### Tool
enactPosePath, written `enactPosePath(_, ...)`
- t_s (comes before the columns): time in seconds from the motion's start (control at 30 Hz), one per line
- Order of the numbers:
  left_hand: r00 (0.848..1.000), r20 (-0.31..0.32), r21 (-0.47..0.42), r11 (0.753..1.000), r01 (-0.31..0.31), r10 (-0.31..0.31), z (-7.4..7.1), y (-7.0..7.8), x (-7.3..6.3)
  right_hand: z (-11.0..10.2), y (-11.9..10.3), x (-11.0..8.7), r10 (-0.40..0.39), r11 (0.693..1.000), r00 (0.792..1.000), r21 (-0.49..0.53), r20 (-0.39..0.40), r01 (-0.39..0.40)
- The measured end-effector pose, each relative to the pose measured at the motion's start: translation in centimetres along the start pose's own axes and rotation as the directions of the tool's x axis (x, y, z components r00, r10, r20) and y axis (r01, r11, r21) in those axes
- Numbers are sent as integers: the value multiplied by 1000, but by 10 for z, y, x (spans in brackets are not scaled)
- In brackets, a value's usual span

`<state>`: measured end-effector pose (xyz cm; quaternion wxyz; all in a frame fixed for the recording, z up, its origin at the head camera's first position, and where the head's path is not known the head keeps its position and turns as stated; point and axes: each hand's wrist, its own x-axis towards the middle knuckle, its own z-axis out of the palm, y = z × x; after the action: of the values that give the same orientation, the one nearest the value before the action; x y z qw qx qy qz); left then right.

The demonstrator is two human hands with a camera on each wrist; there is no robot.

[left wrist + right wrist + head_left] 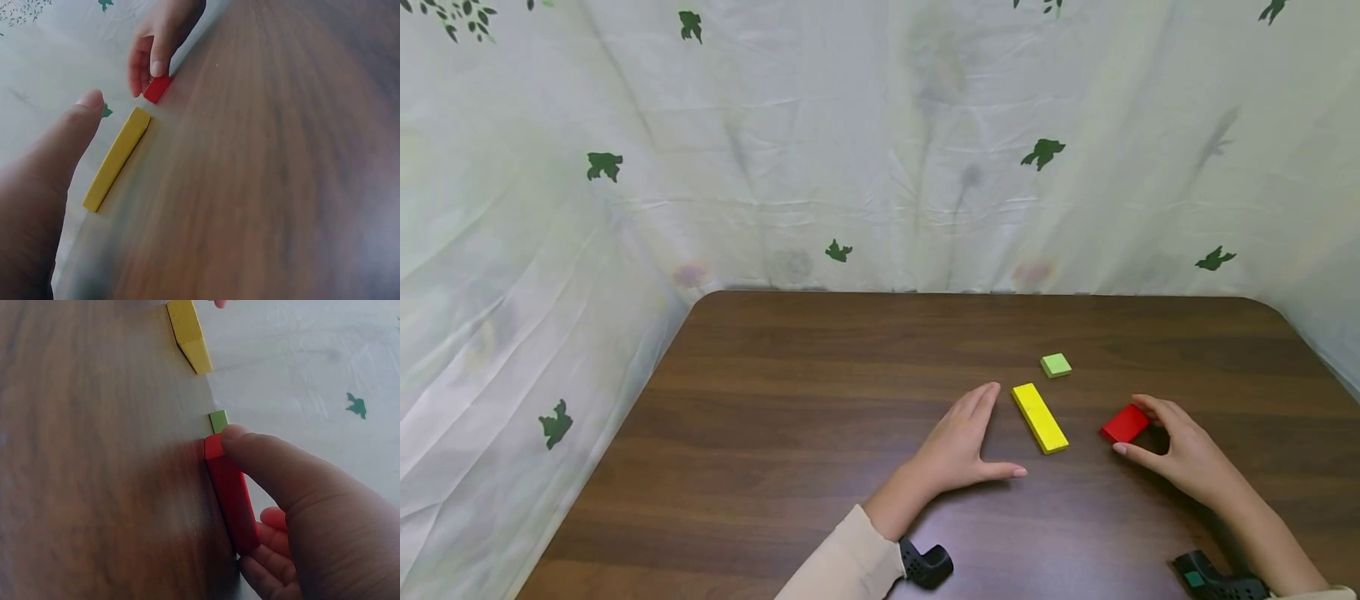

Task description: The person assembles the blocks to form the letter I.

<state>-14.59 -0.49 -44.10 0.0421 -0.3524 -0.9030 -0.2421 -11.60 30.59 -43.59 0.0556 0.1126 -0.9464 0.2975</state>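
My right hand (1187,457) pinches a red block (1125,424) on the right part of the table, thumb at its near edge and fingers at the far one. The right wrist view shows the thumb on one end of that red block (232,500), with fingers behind it. A long yellow block (1040,418) lies flat and slanted between my two hands. Left of it is my left hand (957,442), fingers extended and thumb spread apart, holding nothing. Seen from the left wrist, its thumb points up beside the yellow block (117,159).
A small light green block (1056,365) lies farther back, behind the yellow one. The brown wooden table (775,433) ends at a pale curtain (865,167) with green leaf shapes. Black devices (928,565) are worn at both wrists.
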Motion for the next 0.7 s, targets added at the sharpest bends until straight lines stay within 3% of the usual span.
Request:
enactPosePath(0.43, 995, 30, -40, 994, 99, -98, 10, 6, 10, -1, -3, 0, 16, 1000, 1000, -5, 15, -16)
enactPosePath(0.7, 992, 29, -25, 992, 127, -126, 16, 15, 20, -1, -3, 0, 26, 1000, 999, -4, 25, -26)
